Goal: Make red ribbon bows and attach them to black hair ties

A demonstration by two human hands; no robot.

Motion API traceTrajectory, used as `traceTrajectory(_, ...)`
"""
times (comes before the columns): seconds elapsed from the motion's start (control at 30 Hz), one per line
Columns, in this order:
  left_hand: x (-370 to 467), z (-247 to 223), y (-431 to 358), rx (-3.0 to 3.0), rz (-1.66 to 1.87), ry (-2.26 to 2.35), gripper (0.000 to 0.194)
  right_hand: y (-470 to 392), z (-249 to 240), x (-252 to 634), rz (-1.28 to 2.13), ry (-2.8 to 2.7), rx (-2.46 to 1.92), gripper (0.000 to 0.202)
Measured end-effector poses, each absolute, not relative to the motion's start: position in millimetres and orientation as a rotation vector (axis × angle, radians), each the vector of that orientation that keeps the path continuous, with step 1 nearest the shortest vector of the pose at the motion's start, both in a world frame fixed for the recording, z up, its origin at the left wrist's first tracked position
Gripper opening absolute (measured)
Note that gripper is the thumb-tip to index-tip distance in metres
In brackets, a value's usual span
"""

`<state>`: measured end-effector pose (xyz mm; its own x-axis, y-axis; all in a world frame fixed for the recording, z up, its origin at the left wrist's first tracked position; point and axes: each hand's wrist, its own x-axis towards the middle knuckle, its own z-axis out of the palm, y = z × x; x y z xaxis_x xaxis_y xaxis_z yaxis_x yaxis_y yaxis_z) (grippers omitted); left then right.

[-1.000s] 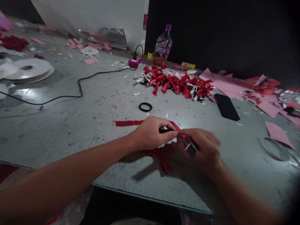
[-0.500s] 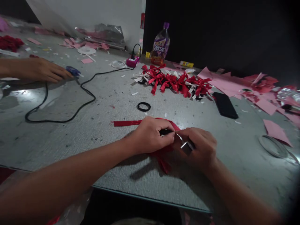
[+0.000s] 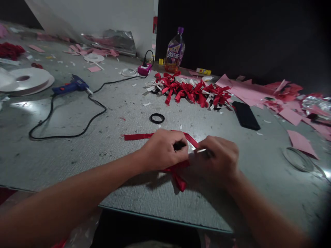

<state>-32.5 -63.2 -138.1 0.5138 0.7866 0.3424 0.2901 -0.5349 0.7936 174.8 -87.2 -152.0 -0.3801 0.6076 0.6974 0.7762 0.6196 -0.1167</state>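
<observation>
My left hand (image 3: 167, 148) is closed in a pinch, curled round a dark band (image 3: 179, 146) that looks like a black hair tie. A red ribbon (image 3: 137, 137) runs from the left behind this hand and over towards my right hand, and a folded red ribbon end (image 3: 180, 182) lies below. My right hand (image 3: 219, 153) is closed just to the right, with a narrow shiny item (image 3: 203, 150) in its fingers, blurred and mostly hidden. Another black hair tie (image 3: 157, 118) rests flat on the table beyond my hands.
Several red and white ribbon bows (image 3: 191, 89) lie in a row behind. A blue glue gun (image 3: 71, 85) with a looping black cord (image 3: 64, 137) and a white ribbon spool (image 3: 28, 81) are left. Beyond are a bottle (image 3: 175, 51), a phone (image 3: 245, 115) and pink paper (image 3: 245, 91).
The other person's hand has left the glue gun and gone from view, uncovering the spool. My hands have drawn slightly apart, and the shiny item has turned in my right fingers.
</observation>
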Motion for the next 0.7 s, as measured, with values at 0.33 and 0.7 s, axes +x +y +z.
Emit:
traceTrajectory(0.33,-43.0,-147.0,-40.0,1.505,0.973,0.788,0.041,-62.1,-156.6,198.5,-0.293,-1.933,-1.440,0.017)
traceTrajectory(0.7,-26.5,-153.2,-50.2,1.576,0.969,0.700,0.034,-90.8,-150.0,151.6,0.029,-1.992,-1.183,0.017)
